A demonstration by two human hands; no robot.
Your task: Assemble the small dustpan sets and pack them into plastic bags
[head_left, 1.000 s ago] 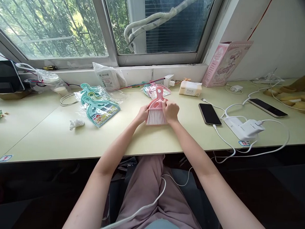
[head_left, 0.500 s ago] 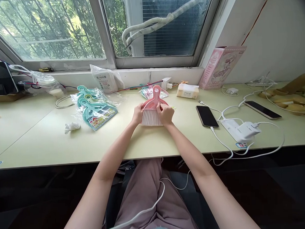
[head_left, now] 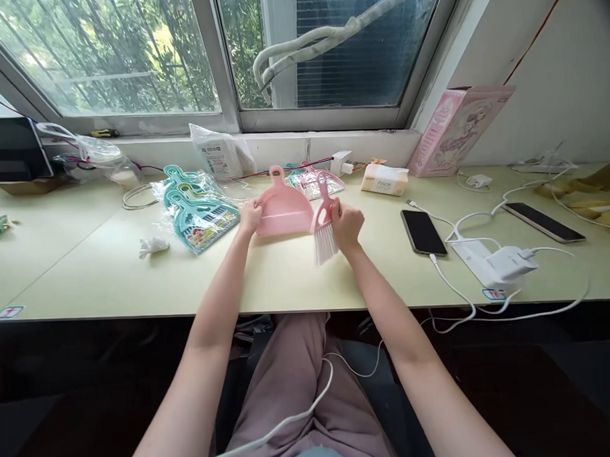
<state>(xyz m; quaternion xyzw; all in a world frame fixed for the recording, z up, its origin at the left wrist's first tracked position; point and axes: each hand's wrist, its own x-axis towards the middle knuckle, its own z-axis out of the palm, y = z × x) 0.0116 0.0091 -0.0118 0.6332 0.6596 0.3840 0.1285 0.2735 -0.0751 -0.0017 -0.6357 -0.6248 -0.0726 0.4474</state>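
My left hand (head_left: 250, 216) is closed on the left edge of a pink dustpan (head_left: 284, 212), whose handle points toward the window. In my right hand (head_left: 347, 222) is a small pink hand brush (head_left: 325, 221) with white bristles, gripped at its right side and tilted, bristles down. The brush is just right of the dustpan, its body close to the pan's right corner; whether they touch I cannot tell. Behind the dustpan lies a wrapped pink set (head_left: 317, 183). Left of my left hand are teal dustpan sets (head_left: 199, 215) in clear plastic.
A crumpled white tissue (head_left: 153, 246) lies at left on the table (head_left: 111, 282). To the right are a tissue pack (head_left: 384, 180), a black phone (head_left: 422, 233), a second phone (head_left: 543, 222) and a white power strip (head_left: 479, 262) with cables. A pink box (head_left: 459, 133) stands by the wall.
The brush has come away from the dustpan, moving right with my right hand. My left hand has shifted left with the dustpan. The view has turned slightly left.
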